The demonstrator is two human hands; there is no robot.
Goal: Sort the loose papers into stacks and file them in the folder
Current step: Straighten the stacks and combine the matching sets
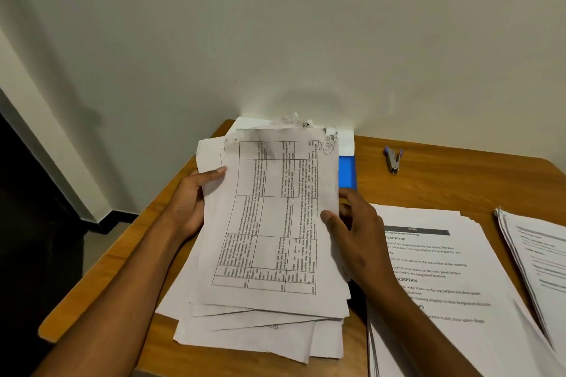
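wooden table [444, 168] carries all items. sorted stack [444, 269] lies right of the grip. loose papers [269, 223] are clamped at both side edges: left hand [190, 202] curled around one, right hand [355, 229] pinching the other. blue folder [347, 173] lies behind the grip; stapler [393, 160] farther right.

blue folder [347, 173] mostly hidden; table text illegible

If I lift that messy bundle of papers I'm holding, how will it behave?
The bundle of papers will probably flop and sag, being thin loose sheets. Its uneven, fanned lower edges suggest sheets may slide apart. The ragged top edge looks liable to tear further.
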